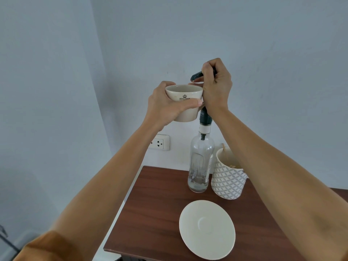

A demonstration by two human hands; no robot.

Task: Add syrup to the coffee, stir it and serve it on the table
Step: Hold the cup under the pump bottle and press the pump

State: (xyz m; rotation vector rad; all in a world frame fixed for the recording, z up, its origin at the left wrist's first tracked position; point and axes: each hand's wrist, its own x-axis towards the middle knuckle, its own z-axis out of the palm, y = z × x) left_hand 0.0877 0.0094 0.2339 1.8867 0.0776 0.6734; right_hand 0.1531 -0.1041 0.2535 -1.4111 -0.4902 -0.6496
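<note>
My left hand [165,104] grips a cream coffee cup [185,93] with a crown logo, held up in the air beside the pump spout. The cup's contents are hidden from this angle. A clear glass syrup bottle [201,162] stands on the brown wooden table [156,204], almost empty. My right hand [216,85] is closed over its dark pump head [196,75], whose spout points left over the cup's rim. A cream saucer [207,229] lies bare on the table in front of the bottle.
A grey-and-white patterned holder [227,179] with wooden stir sticks stands right of the bottle. A wall socket [160,142] sits on the pale wall behind. The table's left edge runs close to the saucer.
</note>
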